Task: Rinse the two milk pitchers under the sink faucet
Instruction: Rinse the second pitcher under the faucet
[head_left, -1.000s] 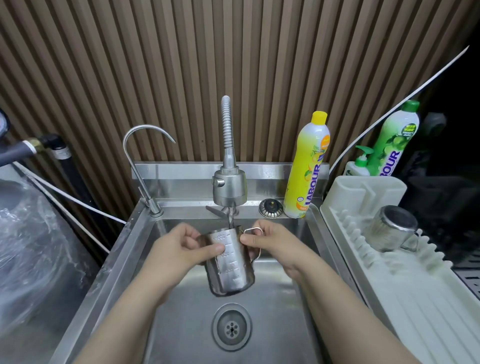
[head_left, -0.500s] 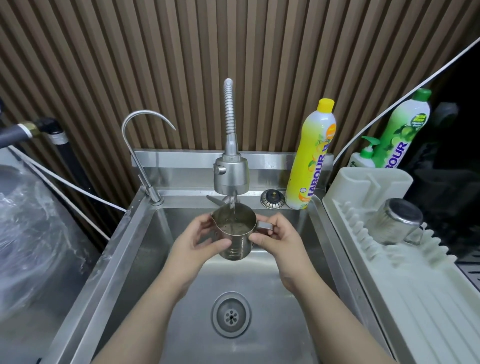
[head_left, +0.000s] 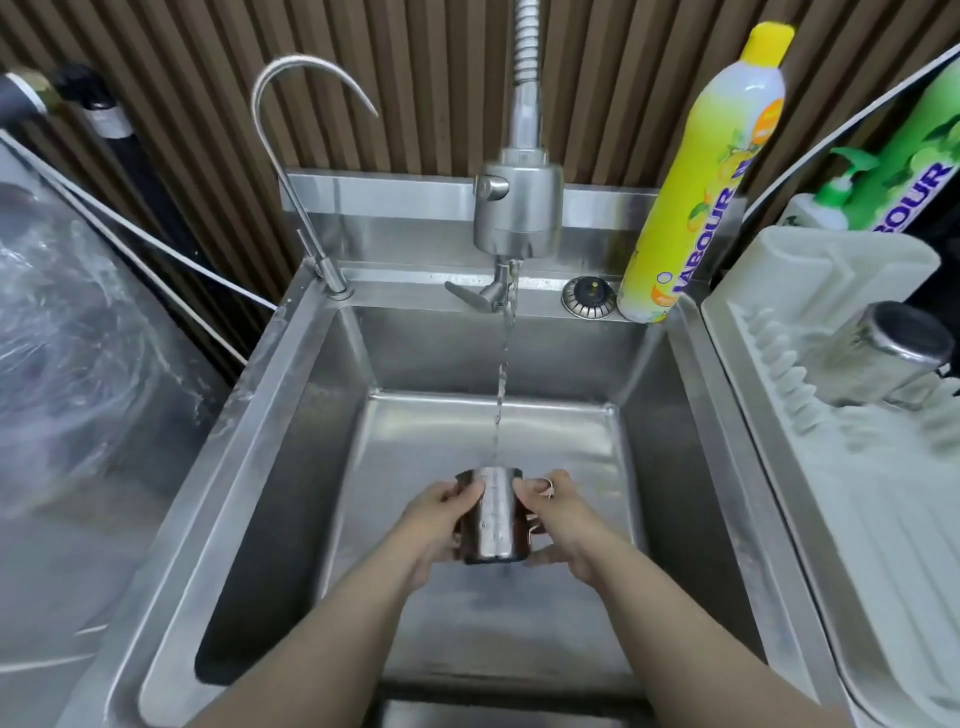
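Below a ribbed brown wall (head_left: 415, 78), both hands clasp one milk pitcher (head_left: 491, 514) over the steel sink (head_left: 291, 415).

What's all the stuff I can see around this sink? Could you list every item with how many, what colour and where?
Sink: one, steel, centre.
Main faucet: one, steel, behind the basin, water running.
Gooseneck tap: one, steel, back left.
Sink strainer: one, steel and black, back ledge.
Yellow bottle: one, back right ledge.
Green bottle: one, far right.
Pump bottle: one, white with green top, far right.
Drying rack: one, white, right.
Milk pitcher on rack: one, steel, upside down.
Held milk pitcher: one, steel, under the stream.
Left hand: on the pitcher's left side.
Right hand: at its handle side.
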